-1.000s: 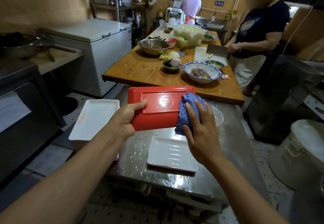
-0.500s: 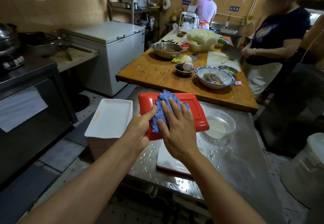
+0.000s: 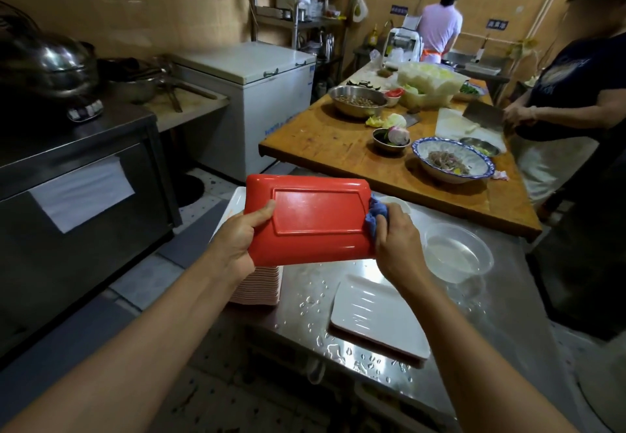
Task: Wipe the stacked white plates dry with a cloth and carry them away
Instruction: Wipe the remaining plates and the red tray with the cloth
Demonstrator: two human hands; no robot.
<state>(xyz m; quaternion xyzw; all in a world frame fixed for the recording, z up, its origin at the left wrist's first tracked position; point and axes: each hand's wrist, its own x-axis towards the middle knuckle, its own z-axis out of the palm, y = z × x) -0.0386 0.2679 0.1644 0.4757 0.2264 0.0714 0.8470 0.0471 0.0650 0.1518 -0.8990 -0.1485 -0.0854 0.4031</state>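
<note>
I hold a rectangular plate (image 3: 315,219) with its red underside facing me. My left hand (image 3: 237,239) grips its left edge, thumb on the red face. At the plate's right edge, my right hand (image 3: 394,239) holds a bunched blue cloth (image 3: 376,211). Behind and below the held plate is a tall stack of plates (image 3: 259,285), mostly hidden. One white rectangular plate (image 3: 376,317) lies on the wet steel table (image 3: 501,341), below my right wrist.
A clear plastic bowl (image 3: 457,253) sits on the steel table, right of my hands. Beyond is a wooden table (image 3: 325,148) with bowls of food, where a person (image 3: 569,101) holds a cleaver. A dark oven cabinet (image 3: 78,202) and white chest freezer (image 3: 261,90) stand left.
My right hand has slid the blue cloth from the middle of the red underside to the plate's right edge. The plate now sits higher and more tilted toward me.
</note>
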